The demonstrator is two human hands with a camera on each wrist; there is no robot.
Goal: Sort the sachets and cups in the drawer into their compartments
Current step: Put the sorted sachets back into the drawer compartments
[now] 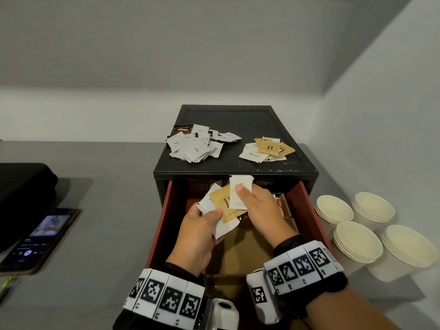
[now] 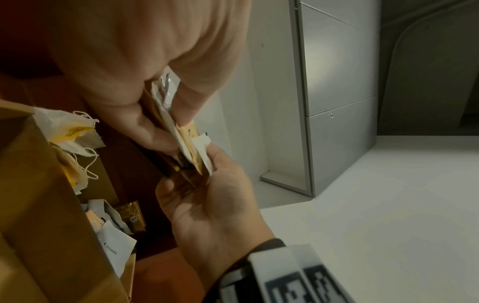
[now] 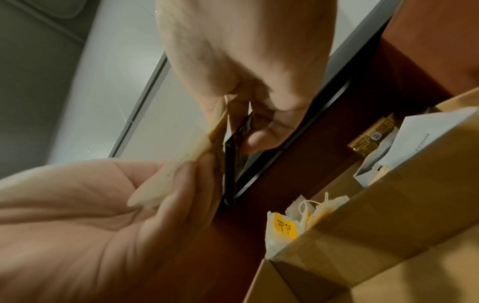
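Over the open red drawer [image 1: 307,210] my left hand [image 1: 210,216] grips a fan of sachets [image 1: 222,206], white ones and a brown one. My right hand [image 1: 242,196] pinches the top white sachet [image 1: 240,186] of that fan, thumb on its face. In the left wrist view the left hand [image 2: 191,170] holds the stack [image 2: 193,143] from below while the right hand's fingers [image 2: 155,131] close on it from above. The right wrist view shows a white sachet [image 3: 178,166] under my right fingers [image 3: 191,180], with a dark sachet [image 3: 230,164] behind. Paper cups [image 1: 357,239] stand in stacks to the right.
On top of the black cabinet [image 1: 235,170] lie a pile of white coffee sachets [image 1: 194,147] and a pile of sugar sachets [image 1: 266,148]. Cardboard compartments [image 1: 240,248] in the drawer hold tea bags [image 3: 283,225] and a cream sachet [image 2: 114,246]. A phone [image 1: 38,239] lies at the left.
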